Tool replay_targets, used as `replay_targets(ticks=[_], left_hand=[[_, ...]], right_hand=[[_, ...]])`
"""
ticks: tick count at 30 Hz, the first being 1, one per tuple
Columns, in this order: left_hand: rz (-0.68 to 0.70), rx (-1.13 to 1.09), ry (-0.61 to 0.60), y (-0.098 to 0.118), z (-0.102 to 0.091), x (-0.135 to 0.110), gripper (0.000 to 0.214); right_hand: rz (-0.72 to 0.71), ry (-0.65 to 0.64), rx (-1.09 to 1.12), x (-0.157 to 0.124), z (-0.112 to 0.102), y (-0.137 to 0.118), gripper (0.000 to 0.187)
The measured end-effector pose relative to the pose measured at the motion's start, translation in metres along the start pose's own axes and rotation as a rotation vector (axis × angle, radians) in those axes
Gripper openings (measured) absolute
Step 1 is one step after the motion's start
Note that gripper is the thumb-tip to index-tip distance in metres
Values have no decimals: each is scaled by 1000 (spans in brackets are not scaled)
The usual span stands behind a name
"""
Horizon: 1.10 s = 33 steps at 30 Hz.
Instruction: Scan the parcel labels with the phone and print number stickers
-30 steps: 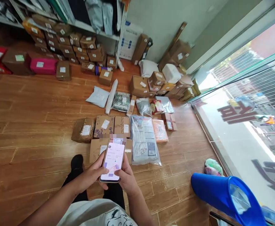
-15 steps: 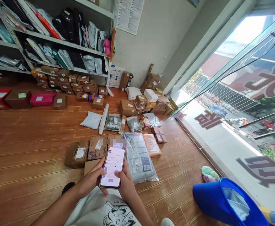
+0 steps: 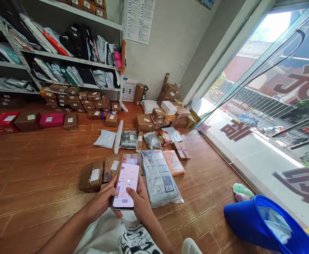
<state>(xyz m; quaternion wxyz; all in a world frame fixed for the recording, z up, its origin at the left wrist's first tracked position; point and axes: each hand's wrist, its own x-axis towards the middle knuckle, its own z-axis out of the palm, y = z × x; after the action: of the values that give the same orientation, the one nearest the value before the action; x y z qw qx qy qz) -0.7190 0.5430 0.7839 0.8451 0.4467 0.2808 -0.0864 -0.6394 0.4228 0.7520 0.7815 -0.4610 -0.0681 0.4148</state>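
Note:
A smartphone (image 3: pixel 126 181) with a lit, pale screen is held upright in front of my lap by both hands. My left hand (image 3: pixel 107 195) is closed round its left edge, the thumb lying at the screen's side. Round the right edge my right hand (image 3: pixel 141 199) is closed, its thumb over the screen's middle. Just beyond the phone, on the wooden floor, lie a brown carton (image 3: pixel 92 176) with a white label and a patterned carton (image 3: pixel 112 165), partly hidden. A large clear plastic parcel (image 3: pixel 161 180) lies to the right, beside an orange packet (image 3: pixel 174 163).
Shelves (image 3: pixel 72 56) packed with bagged parcels stand at the back left, with stacked boxes (image 3: pixel 82 100) beneath. More cartons (image 3: pixel 143 123) are piled by the wall. A blue bin (image 3: pixel 244 222) stands at right, near the glass door (image 3: pixel 260 109). A long white roll (image 3: pixel 118 135) lies among parcels.
The view has shifted slightly, so the floor parcels and bin appear further right. My right thumb has moved a little up and left over the screen. Both hands still hold the phone.

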Motion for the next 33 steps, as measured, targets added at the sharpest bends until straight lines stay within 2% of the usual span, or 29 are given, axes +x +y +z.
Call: replay_targets(ticks=[5, 12, 17, 26, 33], left_hand=[[12, -35, -37, -1, -2, -4, 96], [-6, -7, 50, -4, 0, -9, 88], [-12, -4, 99, -7, 3, -12, 92], [13, -6, 74, -16, -4, -17, 92], [25, -7, 33, -15, -5, -20, 92]], right_hand=[[14, -21, 4, -4, 2, -5, 50], [32, -13, -9, -11, 7, -8, 52], [39, -27, -14, -13, 4, -4, 52], [12, 8, -47, -18, 16, -3, 47], [1, 44, -7, -22, 17, -1, 47]])
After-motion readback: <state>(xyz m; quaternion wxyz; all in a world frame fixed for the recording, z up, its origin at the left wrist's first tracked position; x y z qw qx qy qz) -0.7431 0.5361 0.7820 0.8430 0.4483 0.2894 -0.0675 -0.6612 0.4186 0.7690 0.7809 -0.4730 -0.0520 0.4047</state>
